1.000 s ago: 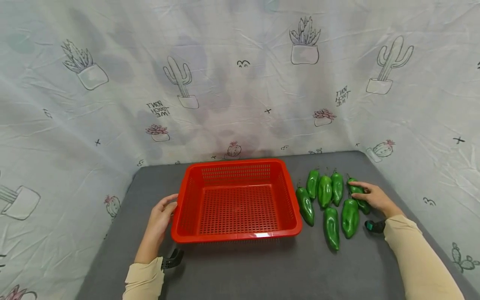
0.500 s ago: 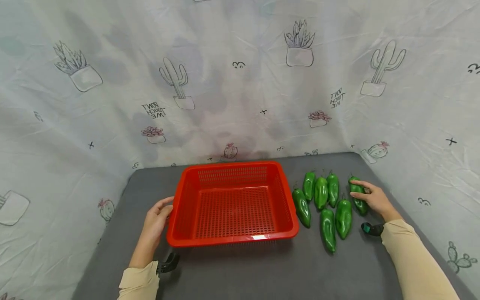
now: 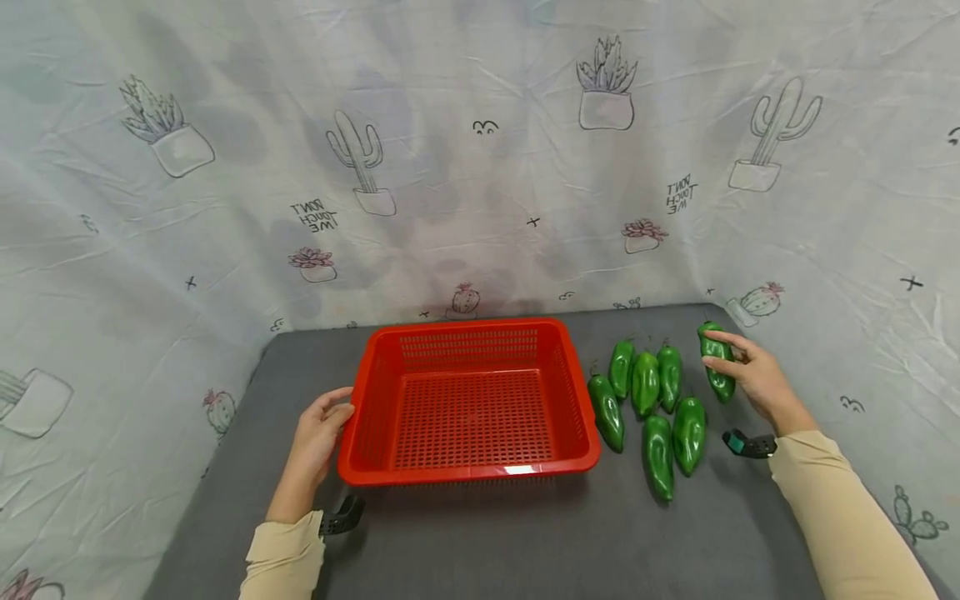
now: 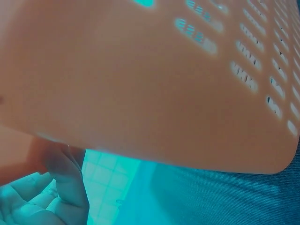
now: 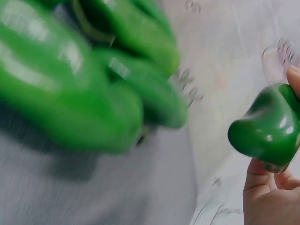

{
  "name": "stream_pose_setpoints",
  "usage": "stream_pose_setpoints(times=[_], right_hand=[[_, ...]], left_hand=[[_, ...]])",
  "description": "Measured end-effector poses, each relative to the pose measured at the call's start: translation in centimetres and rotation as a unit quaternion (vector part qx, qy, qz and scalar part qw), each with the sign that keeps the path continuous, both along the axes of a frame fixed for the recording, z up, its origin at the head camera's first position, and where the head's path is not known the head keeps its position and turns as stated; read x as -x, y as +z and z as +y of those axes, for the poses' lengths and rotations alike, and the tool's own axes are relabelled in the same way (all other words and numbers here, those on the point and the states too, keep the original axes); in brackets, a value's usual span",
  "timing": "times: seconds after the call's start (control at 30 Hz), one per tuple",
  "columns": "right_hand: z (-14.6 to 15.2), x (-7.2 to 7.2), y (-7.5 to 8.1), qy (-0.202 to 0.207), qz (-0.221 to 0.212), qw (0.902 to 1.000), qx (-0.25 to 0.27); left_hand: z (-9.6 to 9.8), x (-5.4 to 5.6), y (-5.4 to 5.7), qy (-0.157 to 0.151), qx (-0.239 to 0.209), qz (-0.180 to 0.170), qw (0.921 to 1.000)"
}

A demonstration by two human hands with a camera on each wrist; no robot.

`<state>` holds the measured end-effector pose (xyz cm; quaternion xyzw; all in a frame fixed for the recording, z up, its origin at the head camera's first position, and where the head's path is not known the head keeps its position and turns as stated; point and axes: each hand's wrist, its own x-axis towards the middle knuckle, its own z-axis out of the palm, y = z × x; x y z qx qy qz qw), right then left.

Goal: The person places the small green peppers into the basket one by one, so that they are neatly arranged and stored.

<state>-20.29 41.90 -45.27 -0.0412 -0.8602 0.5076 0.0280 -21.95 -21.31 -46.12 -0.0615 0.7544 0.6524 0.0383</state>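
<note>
"When you looked at the lower left of the frame, what was the left hand (image 3: 318, 429) doing?"

"Its fingers gripped the left rim of the red basket (image 3: 450, 477), which sat in the lower middle on the grey surface (image 3: 465, 537)."

"And farther right?"

"Six green peppers (image 3: 646, 383) lay in a loose cluster, the leftmost close beside the basket."

"What of the right hand (image 3: 765, 383)?"

"At lower right, its fingers pinched a seventh pepper (image 3: 717, 348), holding it tilted and apart from the others."
</note>
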Motion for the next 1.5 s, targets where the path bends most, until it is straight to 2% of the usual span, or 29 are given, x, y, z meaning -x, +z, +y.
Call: stream_pose_setpoints(times=[0.37,0.5,0.6,0.87,1.1,1.5], right_hand=[[-4.3,0.4,3.1,0.011,0.067,0.9967,0.046],[-6.4,0.6,4.2,0.028,0.092,0.9927,0.073],[-7.9,0.8,5.1,0.046,0.1,0.9912,0.074],[-11.4,0.9,6.4,0.07,0.071,0.9934,0.057],[-14.3,1.4,6.4,0.088,0.04,0.9935,0.06],[-19.2,3.2,5.7,0.133,0.005,0.9877,0.082]], left_hand=[[-0.1,0.1,0.1,-0.007,-0.018,0.001,0.9998],[-0.1,0.0,0.2,-0.002,-0.022,-0.003,0.9998],[-0.1,-0.1,0.3,0.0,-0.016,-0.003,0.9999],[0.0,-0.1,0.2,-0.004,-0.018,0.004,0.9998],[0.0,-0.2,0.1,0.001,-0.02,0.006,0.9998],[0.1,-0.4,0.2,0.003,-0.016,0.006,0.9998]])
